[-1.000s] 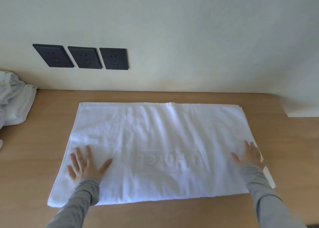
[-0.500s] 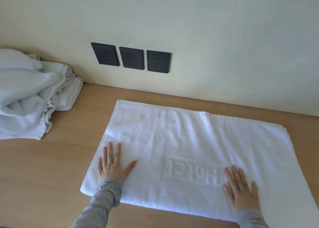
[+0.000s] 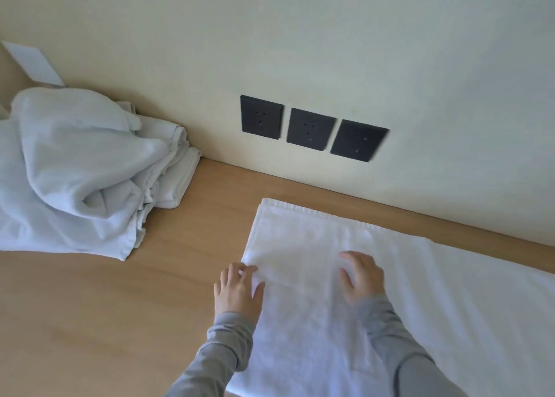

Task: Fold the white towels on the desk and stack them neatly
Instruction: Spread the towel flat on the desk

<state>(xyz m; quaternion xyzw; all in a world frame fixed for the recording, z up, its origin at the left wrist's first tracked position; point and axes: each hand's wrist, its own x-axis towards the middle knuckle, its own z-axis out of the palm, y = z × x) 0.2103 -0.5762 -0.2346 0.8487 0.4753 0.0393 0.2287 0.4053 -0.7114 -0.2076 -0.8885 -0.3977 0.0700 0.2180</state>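
Both hands at the left end of a flat white towel (image 3: 420,291) on the worktop (image 3: 90,321).

Left hand (image 3: 237,291) pinches the towel's left edge; right hand (image 3: 362,276) lies on it, grip spread. Crumpled towel pile (image 3: 75,174) sits far left.

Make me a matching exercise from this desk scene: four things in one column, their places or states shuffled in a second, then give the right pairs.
Things:
1. spread white towel
2. heap of unfolded towels
3. black wall sockets
4. left hand

Places or states:
A. three in a row on the wall above the desk
B. crumpled at the far left of the desk
C. at the towel's left edge, fingers on the hem
D. lying flat under the right hand

Pairs: 1-D, 2-B, 3-A, 4-C
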